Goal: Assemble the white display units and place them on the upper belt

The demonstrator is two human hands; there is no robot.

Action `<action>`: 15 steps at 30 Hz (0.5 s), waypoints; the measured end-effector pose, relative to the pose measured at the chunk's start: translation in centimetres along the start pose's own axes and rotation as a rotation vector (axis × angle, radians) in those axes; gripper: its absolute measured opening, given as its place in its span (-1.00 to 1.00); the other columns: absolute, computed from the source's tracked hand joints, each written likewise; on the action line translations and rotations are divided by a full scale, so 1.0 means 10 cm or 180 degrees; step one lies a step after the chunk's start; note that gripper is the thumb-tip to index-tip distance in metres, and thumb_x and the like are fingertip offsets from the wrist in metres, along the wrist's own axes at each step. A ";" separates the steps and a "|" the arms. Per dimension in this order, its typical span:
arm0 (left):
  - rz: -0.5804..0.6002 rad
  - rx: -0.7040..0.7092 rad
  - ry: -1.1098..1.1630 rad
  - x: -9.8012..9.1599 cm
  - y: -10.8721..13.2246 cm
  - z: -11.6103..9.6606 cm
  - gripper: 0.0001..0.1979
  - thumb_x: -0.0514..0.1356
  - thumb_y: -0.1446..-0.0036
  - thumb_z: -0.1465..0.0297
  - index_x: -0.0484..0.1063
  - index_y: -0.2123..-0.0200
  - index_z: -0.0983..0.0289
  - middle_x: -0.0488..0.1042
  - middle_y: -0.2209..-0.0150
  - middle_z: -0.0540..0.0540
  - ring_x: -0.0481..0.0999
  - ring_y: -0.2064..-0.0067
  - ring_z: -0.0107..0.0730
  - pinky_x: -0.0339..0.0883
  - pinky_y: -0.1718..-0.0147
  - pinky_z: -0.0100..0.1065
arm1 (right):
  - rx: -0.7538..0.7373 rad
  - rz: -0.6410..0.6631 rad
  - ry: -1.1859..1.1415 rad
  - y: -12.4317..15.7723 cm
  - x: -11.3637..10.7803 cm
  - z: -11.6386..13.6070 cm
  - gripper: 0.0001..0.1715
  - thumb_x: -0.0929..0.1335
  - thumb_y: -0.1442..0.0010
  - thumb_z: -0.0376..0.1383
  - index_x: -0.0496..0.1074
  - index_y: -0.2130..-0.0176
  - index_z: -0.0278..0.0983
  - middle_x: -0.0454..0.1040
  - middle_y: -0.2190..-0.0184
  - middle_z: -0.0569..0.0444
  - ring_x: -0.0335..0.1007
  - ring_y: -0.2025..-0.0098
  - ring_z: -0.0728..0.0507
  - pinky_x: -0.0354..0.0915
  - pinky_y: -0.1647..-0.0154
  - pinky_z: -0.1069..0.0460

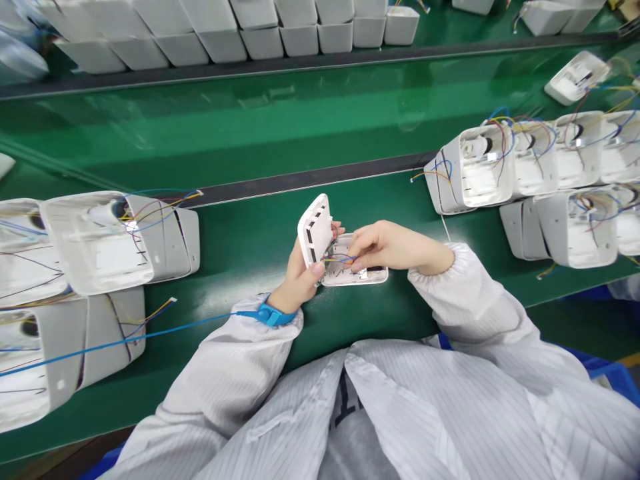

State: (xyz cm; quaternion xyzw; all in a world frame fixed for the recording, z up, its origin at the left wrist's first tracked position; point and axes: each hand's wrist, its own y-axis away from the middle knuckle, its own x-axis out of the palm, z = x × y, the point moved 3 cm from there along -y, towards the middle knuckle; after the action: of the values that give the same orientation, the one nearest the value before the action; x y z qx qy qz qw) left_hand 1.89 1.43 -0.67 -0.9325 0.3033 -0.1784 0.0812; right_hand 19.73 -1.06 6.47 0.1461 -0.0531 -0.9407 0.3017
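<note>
My left hand (301, 275) grips a white plastic cover (315, 230) and holds it tilted up on its edge, its side with dark slots facing left. Beside it a shallow white housing (367, 276) lies on the green bench, with its inside facing up. Thin coloured wires (341, 259) run between the two parts. Above the housing, my right hand (373, 245) pinches these wires between thumb and fingers. A blue wrist strap (274, 315) with a cord is around my left wrist.
Large white housings with loose wires stand at the left (173, 243) and in rows at the right (487, 170). White boxes (303, 40) line the raised shelf behind a dark edge strip (320, 175). Another white cover (577, 77) lies at the back right. The blue cord (190, 325) crosses the left side.
</note>
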 end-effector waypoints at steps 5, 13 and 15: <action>0.0004 0.0052 0.0047 0.01 0.01 -0.01 -0.32 0.27 -0.10 -0.01 0.34 -0.18 0.26 0.36 -0.20 0.32 0.42 -0.20 0.08 0.28 -0.22 0.09 | -0.0380 -0.0195 0.0875 -0.04 0.05 0.02 -0.89 0.44 -0.20 -0.31 0.58 0.36 -0.29 0.51 0.46 0.16 0.36 0.43 0.01 0.18 0.39 0.10; 0.0009 0.0242 -0.0478 0.05 0.02 -0.03 -0.25 0.27 -0.11 0.02 0.16 -0.29 0.18 0.26 -0.25 0.27 0.28 -0.29 0.06 0.16 -0.28 0.09 | -0.0660 -0.0755 0.3149 -0.08 0.09 -0.05 -0.81 0.35 -0.28 -0.36 0.60 0.27 -0.26 0.54 0.19 -0.04 0.30 0.11 -0.18 0.16 0.20 -0.04; 0.0033 0.0355 -0.0712 0.08 0.02 -0.06 -0.20 0.27 -0.13 0.04 0.06 -0.34 0.12 0.22 -0.27 0.25 0.26 -0.30 0.03 0.15 -0.29 0.08 | -0.0580 -0.0872 0.3301 -0.07 0.10 -0.07 -0.81 0.36 -0.26 -0.38 0.60 0.28 -0.25 0.51 0.07 -0.05 0.25 0.05 -0.21 0.15 0.18 -0.07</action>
State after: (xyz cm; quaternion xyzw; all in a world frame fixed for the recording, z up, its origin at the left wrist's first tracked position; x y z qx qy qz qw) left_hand 2.17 0.78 0.05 -0.9390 0.2868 -0.0894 0.1672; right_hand 18.75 -1.06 5.39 0.5699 0.2039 -0.7767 0.1745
